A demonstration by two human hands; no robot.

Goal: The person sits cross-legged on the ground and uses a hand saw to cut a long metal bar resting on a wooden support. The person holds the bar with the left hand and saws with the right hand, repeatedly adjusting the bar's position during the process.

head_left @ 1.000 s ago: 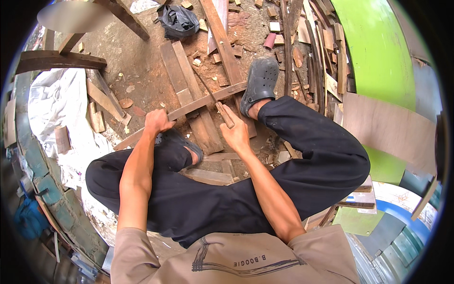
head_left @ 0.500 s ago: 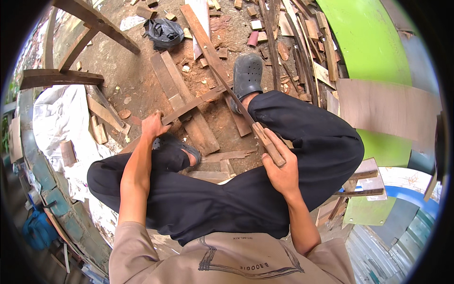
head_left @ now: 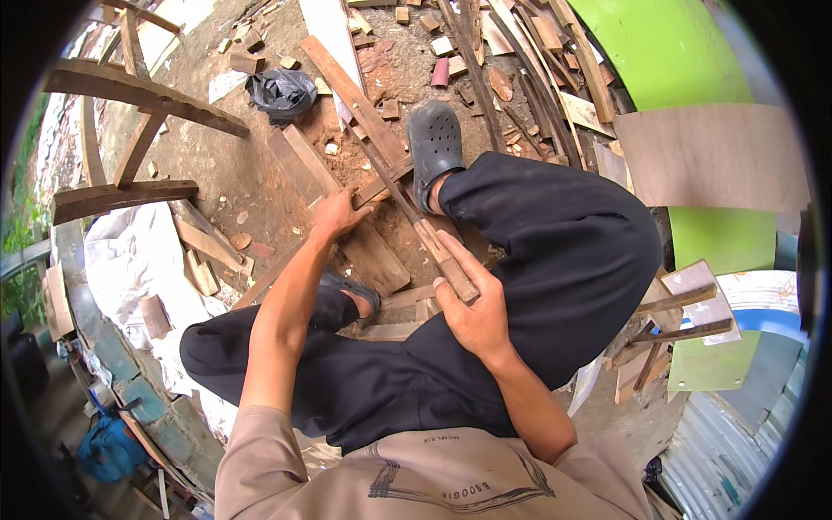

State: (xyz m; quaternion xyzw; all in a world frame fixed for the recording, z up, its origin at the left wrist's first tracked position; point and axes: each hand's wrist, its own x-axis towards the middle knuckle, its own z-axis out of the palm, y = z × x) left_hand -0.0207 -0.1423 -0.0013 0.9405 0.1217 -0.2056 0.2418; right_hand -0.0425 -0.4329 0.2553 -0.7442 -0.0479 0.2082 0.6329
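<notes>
My right hand [head_left: 475,314] is closed around the wooden handle [head_left: 446,262] of a tool with a long, narrow, dark blade [head_left: 381,170]. The fingers lie along the handle, and the blade slants up and left across a wooden strip [head_left: 384,185]. My left hand [head_left: 341,213] grips that strip beside the blade, fingers wrapped over it. Where blade and strip cross, I cannot tell whether they touch. A brown plank [head_left: 342,85] extends forward from the crossing. Under my left hand lie thicker boards [head_left: 374,253] on the dirt. My right clog [head_left: 435,143] is close to the strip's far end.
Wood offcuts [head_left: 542,35] and long slats are piled ahead to the right, near a green panel [head_left: 706,52]. A black plastic bag [head_left: 282,94] lies ahead. On the left stand a wooden frame [head_left: 147,89] and a white cloth [head_left: 126,260]. Corrugated sheets [head_left: 715,451] are at lower right.
My left hand has slid right and forward along the wooden strip. My right hand has shifted left with the tool, whose blade now shows more length across the strip. The view has shifted slightly.
</notes>
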